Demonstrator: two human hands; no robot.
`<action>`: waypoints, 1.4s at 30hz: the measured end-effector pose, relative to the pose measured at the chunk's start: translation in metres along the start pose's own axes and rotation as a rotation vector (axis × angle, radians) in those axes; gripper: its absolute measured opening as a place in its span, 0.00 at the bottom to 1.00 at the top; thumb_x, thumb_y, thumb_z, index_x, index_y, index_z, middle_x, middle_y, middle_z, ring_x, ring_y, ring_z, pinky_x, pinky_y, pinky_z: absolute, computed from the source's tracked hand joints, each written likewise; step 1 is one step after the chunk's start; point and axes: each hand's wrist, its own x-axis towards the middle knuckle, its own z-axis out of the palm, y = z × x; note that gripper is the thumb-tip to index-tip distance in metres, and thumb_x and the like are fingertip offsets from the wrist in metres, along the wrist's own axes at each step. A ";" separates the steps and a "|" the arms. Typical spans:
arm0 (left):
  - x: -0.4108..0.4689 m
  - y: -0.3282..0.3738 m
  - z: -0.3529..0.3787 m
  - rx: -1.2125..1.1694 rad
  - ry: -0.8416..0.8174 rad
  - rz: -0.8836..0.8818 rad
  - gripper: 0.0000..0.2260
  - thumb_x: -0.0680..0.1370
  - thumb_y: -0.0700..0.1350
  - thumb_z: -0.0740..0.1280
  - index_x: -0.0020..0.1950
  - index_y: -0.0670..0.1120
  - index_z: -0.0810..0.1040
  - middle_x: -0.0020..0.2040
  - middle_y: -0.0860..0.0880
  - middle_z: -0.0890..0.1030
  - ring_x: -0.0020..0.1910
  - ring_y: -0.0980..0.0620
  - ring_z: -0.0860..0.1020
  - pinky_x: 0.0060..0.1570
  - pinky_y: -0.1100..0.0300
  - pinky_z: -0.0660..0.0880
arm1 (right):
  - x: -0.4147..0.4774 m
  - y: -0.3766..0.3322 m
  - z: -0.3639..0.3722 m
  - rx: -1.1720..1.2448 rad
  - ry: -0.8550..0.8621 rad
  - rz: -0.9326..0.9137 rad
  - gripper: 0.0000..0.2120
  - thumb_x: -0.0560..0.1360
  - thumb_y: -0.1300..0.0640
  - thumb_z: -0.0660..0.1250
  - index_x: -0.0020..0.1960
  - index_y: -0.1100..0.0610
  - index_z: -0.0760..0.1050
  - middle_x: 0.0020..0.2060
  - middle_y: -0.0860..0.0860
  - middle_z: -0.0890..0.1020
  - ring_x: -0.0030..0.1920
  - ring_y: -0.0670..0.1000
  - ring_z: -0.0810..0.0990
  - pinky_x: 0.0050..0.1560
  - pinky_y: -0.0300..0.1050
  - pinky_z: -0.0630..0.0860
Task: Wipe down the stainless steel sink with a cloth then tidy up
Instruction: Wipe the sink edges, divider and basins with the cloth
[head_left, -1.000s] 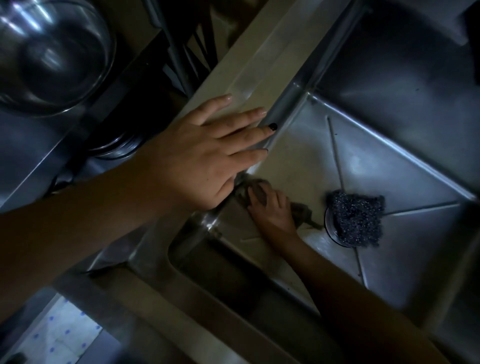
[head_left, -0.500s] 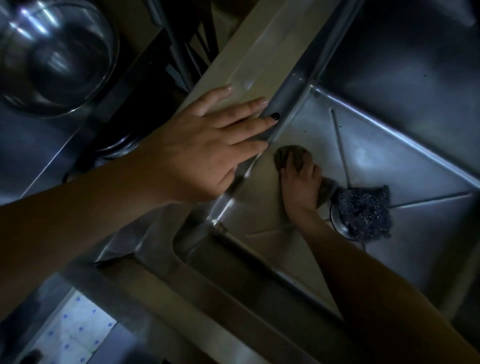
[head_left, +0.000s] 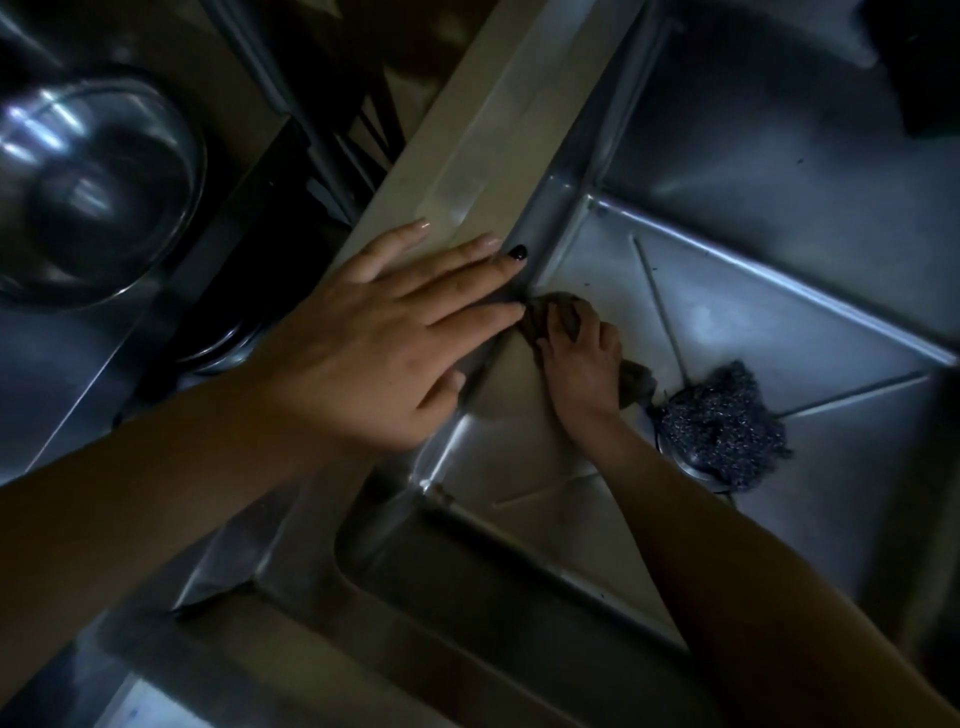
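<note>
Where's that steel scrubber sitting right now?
In the head view, the steel scrubber lies over the drain on the sink floor, just right of the cloth.

The dark, crumpled cloth (head_left: 541, 317) lies on the floor of the stainless steel sink (head_left: 753, 332), against its side wall, held by the right hand (head_left: 582, 364).

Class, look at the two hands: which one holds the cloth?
The right hand, down in the sink basin, fingers curled over the cloth. The left hand lies flat with straight fingers on the sink's rim, holding nothing.
</note>
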 end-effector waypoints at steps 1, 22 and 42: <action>0.001 -0.001 -0.001 -0.028 0.009 -0.012 0.24 0.73 0.50 0.56 0.68 0.46 0.69 0.72 0.45 0.65 0.72 0.50 0.61 0.70 0.50 0.53 | -0.002 0.001 -0.001 -0.021 -0.001 0.013 0.23 0.72 0.52 0.54 0.59 0.61 0.76 0.56 0.66 0.77 0.41 0.65 0.77 0.41 0.53 0.76; 0.121 -0.047 0.010 0.044 0.070 0.132 0.27 0.71 0.51 0.53 0.67 0.40 0.70 0.69 0.41 0.70 0.71 0.45 0.65 0.66 0.56 0.51 | 0.089 0.043 -0.027 0.013 -0.052 0.168 0.21 0.77 0.53 0.55 0.69 0.53 0.67 0.69 0.60 0.67 0.62 0.64 0.68 0.60 0.56 0.66; 0.123 -0.043 0.008 0.082 0.065 0.126 0.26 0.72 0.48 0.52 0.64 0.36 0.72 0.67 0.39 0.72 0.70 0.42 0.66 0.65 0.50 0.55 | 0.067 0.047 -0.032 0.436 0.023 0.596 0.23 0.80 0.47 0.53 0.73 0.52 0.58 0.69 0.58 0.62 0.67 0.60 0.61 0.68 0.55 0.58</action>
